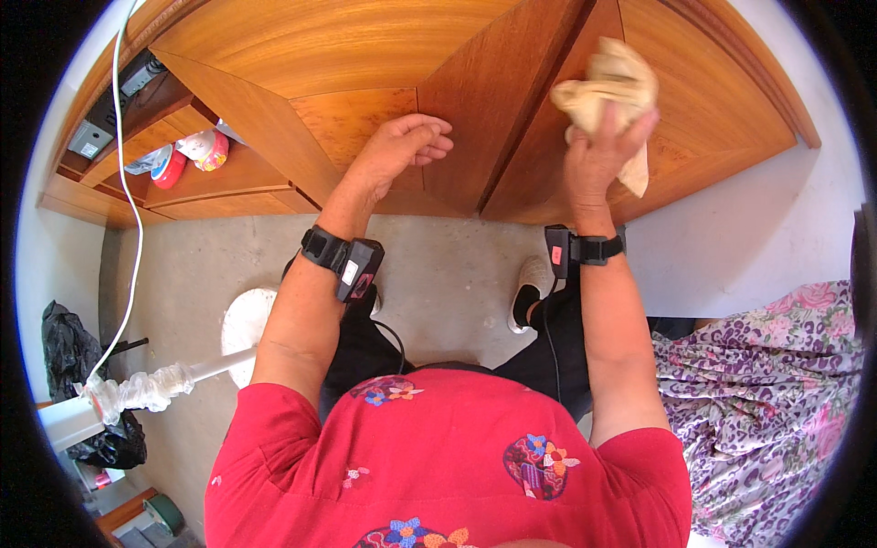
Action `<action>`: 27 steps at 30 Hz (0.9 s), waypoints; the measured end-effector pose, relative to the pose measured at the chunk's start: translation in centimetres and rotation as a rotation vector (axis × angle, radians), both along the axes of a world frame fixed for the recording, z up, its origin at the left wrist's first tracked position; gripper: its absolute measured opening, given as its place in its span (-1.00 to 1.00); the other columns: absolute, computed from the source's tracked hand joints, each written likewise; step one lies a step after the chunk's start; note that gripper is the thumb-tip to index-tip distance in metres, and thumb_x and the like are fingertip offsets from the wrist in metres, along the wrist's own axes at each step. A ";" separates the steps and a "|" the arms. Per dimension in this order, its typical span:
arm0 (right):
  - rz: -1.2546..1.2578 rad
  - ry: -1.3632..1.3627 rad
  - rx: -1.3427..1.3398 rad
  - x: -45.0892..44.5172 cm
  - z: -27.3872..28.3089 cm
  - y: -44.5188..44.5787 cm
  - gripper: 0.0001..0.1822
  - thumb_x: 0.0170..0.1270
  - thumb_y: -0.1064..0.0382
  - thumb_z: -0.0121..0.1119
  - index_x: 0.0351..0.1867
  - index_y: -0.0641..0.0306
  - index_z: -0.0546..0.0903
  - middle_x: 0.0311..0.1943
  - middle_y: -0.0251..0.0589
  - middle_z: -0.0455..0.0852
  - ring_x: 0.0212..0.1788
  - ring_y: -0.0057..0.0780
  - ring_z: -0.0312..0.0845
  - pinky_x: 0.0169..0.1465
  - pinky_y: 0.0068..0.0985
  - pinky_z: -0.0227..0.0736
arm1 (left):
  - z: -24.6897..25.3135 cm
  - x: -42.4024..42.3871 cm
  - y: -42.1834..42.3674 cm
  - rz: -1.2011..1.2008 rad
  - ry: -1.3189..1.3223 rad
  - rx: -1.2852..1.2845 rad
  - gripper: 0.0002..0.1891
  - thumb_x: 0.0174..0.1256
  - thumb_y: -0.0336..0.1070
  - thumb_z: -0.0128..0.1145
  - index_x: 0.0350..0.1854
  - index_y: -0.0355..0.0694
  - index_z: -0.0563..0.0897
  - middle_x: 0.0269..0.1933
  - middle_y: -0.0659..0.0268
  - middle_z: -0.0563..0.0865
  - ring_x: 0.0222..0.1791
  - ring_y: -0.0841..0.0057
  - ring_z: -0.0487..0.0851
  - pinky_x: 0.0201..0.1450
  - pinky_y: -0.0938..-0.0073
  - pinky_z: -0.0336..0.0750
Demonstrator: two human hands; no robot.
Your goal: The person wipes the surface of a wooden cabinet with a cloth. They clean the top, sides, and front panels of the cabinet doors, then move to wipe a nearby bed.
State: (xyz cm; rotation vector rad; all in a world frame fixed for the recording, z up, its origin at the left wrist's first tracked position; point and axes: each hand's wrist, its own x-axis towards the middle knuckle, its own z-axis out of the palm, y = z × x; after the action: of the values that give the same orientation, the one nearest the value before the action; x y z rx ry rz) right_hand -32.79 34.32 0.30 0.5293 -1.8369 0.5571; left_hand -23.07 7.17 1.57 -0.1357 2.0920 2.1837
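My right hand (606, 147) presses a crumpled pale yellow cloth (616, 82) against the right door of a wooden cabinet (712, 103); hand and cloth are slightly blurred. Part of the cloth hangs below the fingers. My left hand (414, 140), holding nothing, is before the cabinet's middle panels with its fingers loosely curled and apart from the thumb. Whether it touches the wood I cannot tell. A dark vertical gap (534, 109) between the cabinet doors runs between the two hands. Both wrists wear black straps with small box-shaped devices.
Open shelves (226, 171) at the left hold a red round container (168, 166) and boxes. A white cable (118, 123) hangs before them. Lower left are a white round stool top (246, 329), a plastic-wrapped pole (147, 390) and black bags (68, 349). Flowered fabric (760, 404) lies at the right.
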 end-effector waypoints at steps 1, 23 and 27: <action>0.045 0.071 0.157 0.2 0.3 -0.5 -0.35 0.12 0.37 0.25 0.31 -0.02 0.41 0.45 0.28 0.00 0.49 0.27 -0.13 0.43 0.17 -0.10 | -0.1 -0.1 0.0 0.004 -0.004 -0.001 -0.69 0.46 -0.15 0.01 0.05 -0.23 0.64 -0.11 0.27 0.73 -0.12 0.57 0.65 0.00 0.54 0.49; -0.111 -0.291 -1.149 -4.5 -1.0 10.4 -0.25 0.43 0.08 0.00 0.51 0.22 -0.05 0.45 0.07 0.05 0.34 -0.08 0.25 0.35 -0.25 0.25 | 0.2 0.0 0.1 0.014 -0.016 -0.026 -0.68 0.45 -0.15 0.03 0.05 -0.25 0.63 -0.10 0.26 0.73 -0.10 0.55 0.65 0.01 0.53 0.49; -0.246 -0.301 -1.436 -6.6 -4.6 13.9 -0.35 0.41 0.04 -0.01 0.39 0.31 0.10 0.25 0.13 0.37 0.14 -0.01 0.45 0.13 -0.13 0.46 | 0.4 -0.1 0.4 -0.004 -0.038 -0.024 -0.68 0.45 -0.16 0.03 0.06 -0.25 0.63 -0.10 0.26 0.73 -0.10 0.55 0.65 0.01 0.53 0.49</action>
State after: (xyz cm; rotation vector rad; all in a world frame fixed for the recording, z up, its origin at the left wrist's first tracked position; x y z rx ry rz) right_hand -39.34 48.18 -4.29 -0.7614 -1.2659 1.5910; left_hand -23.21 7.55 1.98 -0.1727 2.0968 2.1372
